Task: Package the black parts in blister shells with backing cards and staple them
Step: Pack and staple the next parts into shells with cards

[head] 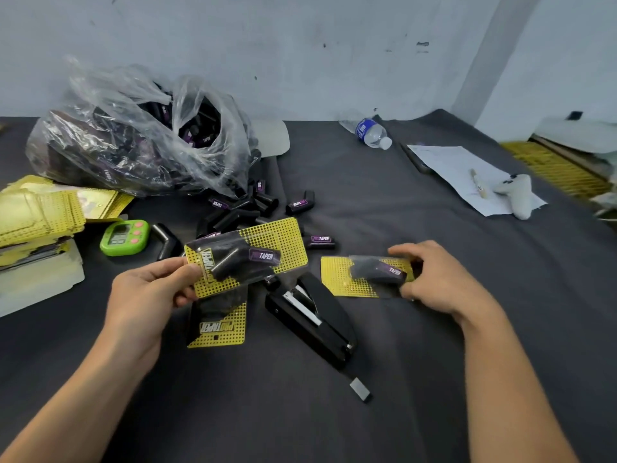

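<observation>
Pale, scuffed wall (334, 45) behind. Bench (400, 379) draped in dark grey cloth, creased toward the far edge. Clear plastic bag (133, 138) of black parts far left, contents murky through the film. Yellow card stack (36, 208) cut off by left border; yellow stacks (561, 168) at right edge blurred. Loose black parts (240, 215) spilled before the bag. Left hand (150, 295) pinching the end of a carded blister pack (247, 259), raised above the black stapler (314, 322). Right hand (440, 279), well apart, curled round the end of a second pack (364, 275); on the cloth or just above, unclear. Spare card (217, 329) flat, half hidden. Green timer (123, 237), digits unreadable.
</observation>
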### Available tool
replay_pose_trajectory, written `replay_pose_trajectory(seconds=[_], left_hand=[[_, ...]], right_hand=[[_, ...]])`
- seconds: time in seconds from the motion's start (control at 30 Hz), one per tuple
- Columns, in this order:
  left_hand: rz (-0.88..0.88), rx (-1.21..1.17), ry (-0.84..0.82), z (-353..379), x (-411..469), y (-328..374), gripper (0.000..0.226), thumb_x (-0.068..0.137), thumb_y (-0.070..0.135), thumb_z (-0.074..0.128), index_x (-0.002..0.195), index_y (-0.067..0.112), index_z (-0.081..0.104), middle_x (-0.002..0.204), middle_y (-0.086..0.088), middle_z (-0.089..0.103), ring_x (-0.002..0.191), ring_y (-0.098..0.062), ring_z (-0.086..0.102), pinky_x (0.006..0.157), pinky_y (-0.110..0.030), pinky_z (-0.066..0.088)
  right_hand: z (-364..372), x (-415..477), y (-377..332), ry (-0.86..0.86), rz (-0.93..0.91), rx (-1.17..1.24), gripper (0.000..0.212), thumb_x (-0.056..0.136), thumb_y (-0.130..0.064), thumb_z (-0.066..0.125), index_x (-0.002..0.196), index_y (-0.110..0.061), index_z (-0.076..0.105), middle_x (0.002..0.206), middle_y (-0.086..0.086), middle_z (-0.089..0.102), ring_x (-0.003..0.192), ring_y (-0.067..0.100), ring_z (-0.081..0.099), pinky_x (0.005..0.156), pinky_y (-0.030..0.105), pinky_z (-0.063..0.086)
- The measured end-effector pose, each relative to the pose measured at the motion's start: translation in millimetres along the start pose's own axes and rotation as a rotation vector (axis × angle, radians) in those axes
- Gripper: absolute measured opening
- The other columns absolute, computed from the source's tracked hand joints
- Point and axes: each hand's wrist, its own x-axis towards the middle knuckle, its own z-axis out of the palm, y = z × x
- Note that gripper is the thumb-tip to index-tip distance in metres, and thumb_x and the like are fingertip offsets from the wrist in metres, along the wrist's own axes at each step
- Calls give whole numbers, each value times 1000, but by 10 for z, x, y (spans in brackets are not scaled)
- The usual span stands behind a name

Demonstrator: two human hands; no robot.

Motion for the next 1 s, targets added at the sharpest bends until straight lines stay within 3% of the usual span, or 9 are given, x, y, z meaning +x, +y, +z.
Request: replay_pose_trajectory(seconds=[0.07, 0.17, 0.3, 0.53, 0.63, 0.73, 0.83, 0.9, 1.0], left_hand=[[-7, -18, -1, -17, 12, -8, 19, 88, 1, 74, 78, 14, 81, 66, -1, 71, 50, -3, 54, 47, -12, 46], [-6, -32, -21, -36, 27, -12, 26, 89, 2, 73, 77, 22, 84, 62, 2, 69, 50, -1, 54, 46, -11, 46], [3, -40, -35, -43, 33, -24, 27, 89, 2, 73, 78, 24, 84, 62, 2, 68, 50, -2, 54, 47, -12, 46], [8, -53, -58, -42, 30, -31, 20, 92, 1, 70, 89, 16, 83, 71, -5, 73, 52, -3, 54, 47, -12, 46], [9, -60, -62, -25, 18, -23, 23, 93, 2, 69, 89, 19, 84, 74, -5, 75, 52, -2, 55, 48, -12, 46], [15, -57, -62, -32, 21, -21, 22, 93, 3, 69, 89, 19, 84, 76, -6, 75, 54, -3, 56, 49, -12, 46], [17, -42, -56, -52, 33, -31, 21, 93, 5, 70, 89, 20, 84, 78, -6, 77, 56, -4, 57, 49, -13, 47], [15, -28, -54, -67, 43, -46, 21, 93, 6, 71, 89, 22, 84, 77, -5, 76, 56, -3, 56, 50, -13, 48], [8, -12, -40, -86, 58, -74, 20, 90, 8, 75, 89, 26, 84, 74, -3, 74, 56, -4, 56, 51, -14, 50]], right_hand=[[-8, -16, 23, 7, -8, 101, 66, 58, -9, 86, 115, -39, 74, 115, -6, 55, 100, 20, 64, 88, 42, 57], [6, -40, 32, 67, -42, 344, 65, 45, -8, 84, 104, -36, 76, 111, -2, 64, 88, 22, 71, 79, 47, 63], [53, -2, 21, 59, -96, 531, 70, 44, -5, 80, 105, -38, 72, 100, -5, 77, 83, 19, 75, 71, 41, 64], [173, 37, -43, 4, -113, 648, 69, 45, 1, 78, 102, -37, 72, 105, -5, 76, 78, 18, 74, 61, 34, 60], [174, 40, -52, 10, -101, 738, 68, 44, 0, 84, 103, -32, 69, 101, -4, 75, 71, 15, 71, 60, 27, 56], [203, 30, -91, 6, -73, 705, 75, 43, -8, 92, 111, -28, 67, 97, -2, 77, 72, 15, 71, 64, 32, 59], [213, 30, -80, -56, -45, 658, 80, 56, 6, 92, 126, -24, 66, 103, -2, 80, 83, 18, 76, 72, 32, 61], [183, 23, -48, -160, -30, 697, 80, 70, 22, 76, 134, -23, 62, 114, 0, 78, 91, 21, 76, 73, 31, 61], [138, 48, -30, -188, 19, 819, 67, 84, 28, 54, 132, -18, 61, 114, 11, 77, 93, 23, 76, 74, 31, 63]])
